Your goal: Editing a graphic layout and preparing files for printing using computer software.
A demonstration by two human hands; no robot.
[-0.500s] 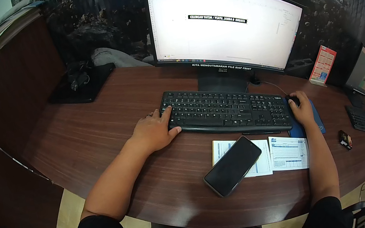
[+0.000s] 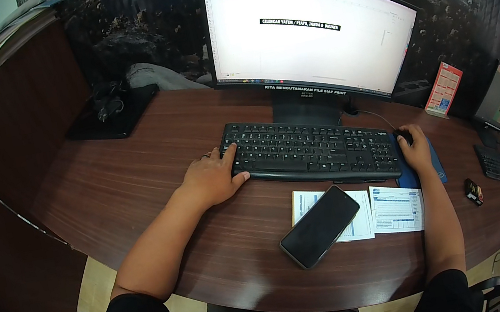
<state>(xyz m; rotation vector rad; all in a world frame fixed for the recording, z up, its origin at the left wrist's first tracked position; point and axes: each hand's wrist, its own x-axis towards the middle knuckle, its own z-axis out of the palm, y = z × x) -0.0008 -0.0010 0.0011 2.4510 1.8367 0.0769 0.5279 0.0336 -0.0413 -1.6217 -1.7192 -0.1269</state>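
Observation:
My left hand (image 2: 212,176) rests at the left end of a black keyboard (image 2: 312,148), fingers spread, with the fingertips on its edge keys and the thumb by its front edge. Over at the keyboard's right end, my right hand (image 2: 417,150) is curved around a dark computer mouse (image 2: 405,134), which is mostly covered by the fingers. Under it lies a blue mouse pad (image 2: 437,166). Behind the keyboard stands a curved monitor (image 2: 311,45), lit with a white page and a short black banner of text.
A black smartphone (image 2: 321,227) lies partly over printed paper forms (image 2: 396,207) before the keyboard. At right are a small dark box (image 2: 473,191), a red-and-white desk calendar (image 2: 444,88) and a second keyboard (image 2: 496,161). A black stand (image 2: 113,116) sits at back left by a wooden partition (image 2: 21,109).

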